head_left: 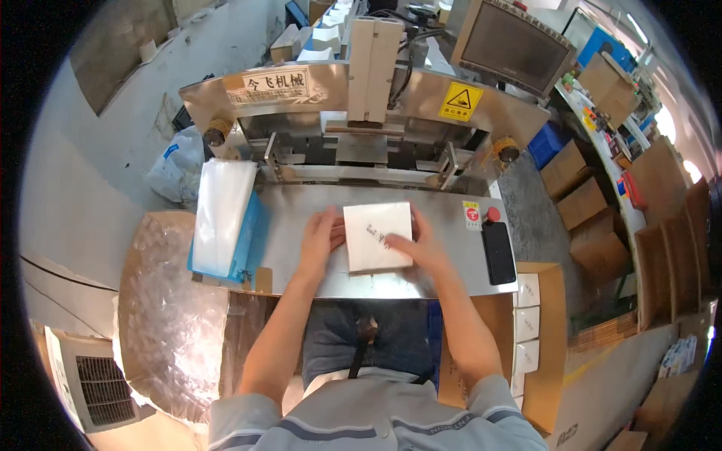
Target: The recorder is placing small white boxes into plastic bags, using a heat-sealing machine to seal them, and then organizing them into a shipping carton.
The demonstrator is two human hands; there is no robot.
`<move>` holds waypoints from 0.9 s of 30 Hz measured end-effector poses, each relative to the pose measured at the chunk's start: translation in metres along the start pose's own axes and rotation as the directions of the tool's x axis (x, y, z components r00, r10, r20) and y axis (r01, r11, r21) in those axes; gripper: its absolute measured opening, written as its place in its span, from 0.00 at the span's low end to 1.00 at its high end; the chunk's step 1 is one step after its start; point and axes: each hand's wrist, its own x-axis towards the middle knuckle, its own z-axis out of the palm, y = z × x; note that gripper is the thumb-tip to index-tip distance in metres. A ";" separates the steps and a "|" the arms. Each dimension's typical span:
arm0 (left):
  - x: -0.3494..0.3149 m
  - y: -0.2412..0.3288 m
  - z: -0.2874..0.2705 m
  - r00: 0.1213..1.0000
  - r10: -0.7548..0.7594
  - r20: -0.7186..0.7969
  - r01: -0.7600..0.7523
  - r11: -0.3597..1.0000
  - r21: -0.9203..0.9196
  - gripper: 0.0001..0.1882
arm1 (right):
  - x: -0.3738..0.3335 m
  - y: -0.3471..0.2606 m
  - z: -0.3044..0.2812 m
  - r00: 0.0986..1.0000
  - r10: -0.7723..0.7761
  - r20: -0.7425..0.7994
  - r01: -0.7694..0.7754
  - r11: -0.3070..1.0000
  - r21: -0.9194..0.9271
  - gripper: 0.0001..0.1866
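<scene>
Head view: a stack of clear bags [222, 214] waits at the desk's [444, 207] left. The left hand [320, 239], fingers spread, and right hand [416, 244] press flat against the white napkin pack [377, 236], not yet bagged.

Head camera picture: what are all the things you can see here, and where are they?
White square napkin stack: one, white, middle of the metal table, between both hands.
Shiny steel machine table: one, silver, centre.
Stack of clear plastic bags: one, see-through white, left on a blue tray.
Red round button: one, red, right of table.
Black flat panel: one, black, below the button.
Grey monitor: one, top right.
Brown cardboard boxes: several, brown, right floor.
Left hand: touches the stack's left edge.
Right hand: rests on the stack's right side.
</scene>
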 end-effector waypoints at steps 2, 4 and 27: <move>0.012 0.014 0.008 0.995 -0.067 -0.074 0.067 0.998 0.000 0.31 | -0.021 -0.004 -0.007 1.000 0.018 0.006 -0.018 1.000 -0.017 0.58; 0.054 0.012 -0.011 0.995 -0.025 -0.101 0.029 0.999 0.040 0.31 | -0.040 -0.002 -0.005 1.000 0.017 0.020 -0.018 0.999 0.045 0.54; 0.195 -0.038 0.085 0.878 -0.122 0.463 -0.478 -0.276 0.834 0.41 | -0.390 -0.070 -0.239 0.499 -0.206 -0.842 -0.771 0.337 -0.540 0.52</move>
